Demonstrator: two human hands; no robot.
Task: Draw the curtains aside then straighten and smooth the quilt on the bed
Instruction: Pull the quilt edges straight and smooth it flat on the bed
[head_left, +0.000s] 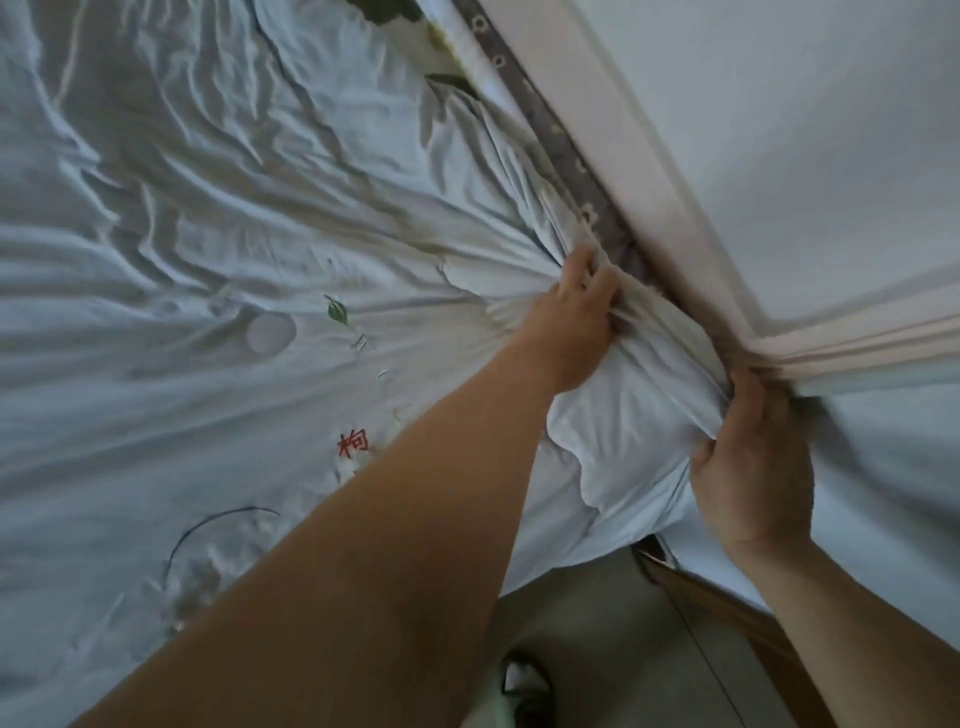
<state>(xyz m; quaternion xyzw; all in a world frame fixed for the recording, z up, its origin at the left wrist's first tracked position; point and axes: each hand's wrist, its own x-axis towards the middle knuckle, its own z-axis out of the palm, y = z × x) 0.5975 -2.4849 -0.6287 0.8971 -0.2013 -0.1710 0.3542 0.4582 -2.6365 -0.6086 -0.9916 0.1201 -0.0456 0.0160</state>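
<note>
- The left arm (363, 545) is bare and stretched out long, running from the lower left up toward the middle right, with the elbow nearly straight.
- The left hand (576, 322) lies back up at the end of a slightly bent wrist. Its fingers (597, 275) are curled down into a bunched fold of the quilt (623, 415) and grip it.
- The right forearm (831, 623), also bare, comes in from the lower right edge.
- The right hand (753, 467) shows its back, its thumb (701, 452) out to the left and its fingers curled round the same bunch.
- The two hands are near each other but apart.
</note>
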